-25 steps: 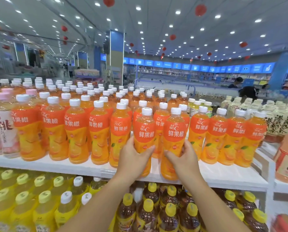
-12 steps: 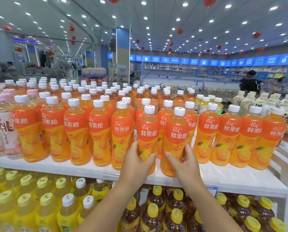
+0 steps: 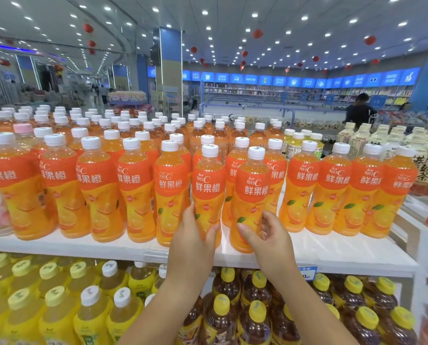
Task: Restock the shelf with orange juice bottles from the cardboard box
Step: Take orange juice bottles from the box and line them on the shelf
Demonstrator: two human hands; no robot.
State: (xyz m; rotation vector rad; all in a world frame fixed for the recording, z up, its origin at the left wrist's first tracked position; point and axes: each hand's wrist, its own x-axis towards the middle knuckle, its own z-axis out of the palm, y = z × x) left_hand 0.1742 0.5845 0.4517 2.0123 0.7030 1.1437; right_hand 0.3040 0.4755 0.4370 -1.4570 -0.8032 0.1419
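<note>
Head view: left hand (image 3: 194, 241) wraps one orange juice bottle (image 3: 208, 192), right hand (image 3: 270, 235) another (image 3: 251, 197); both stand upright on the white shelf (image 3: 332, 252). Clear waisted plastic, glossy labels, white ribbed caps. Bottle bases hidden behind fingers.

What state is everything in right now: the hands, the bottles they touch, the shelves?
Left hand: wrapped around a bottle.
Right hand: loosely cupping a bottle.
Left-held bottle: upright, capped, on shelf edge.
Right-held bottle: upright, capped, leaning slightly.
Top shelf: nearly full, gap at front right.
Lower shelf bottles: capped, upright.
</note>
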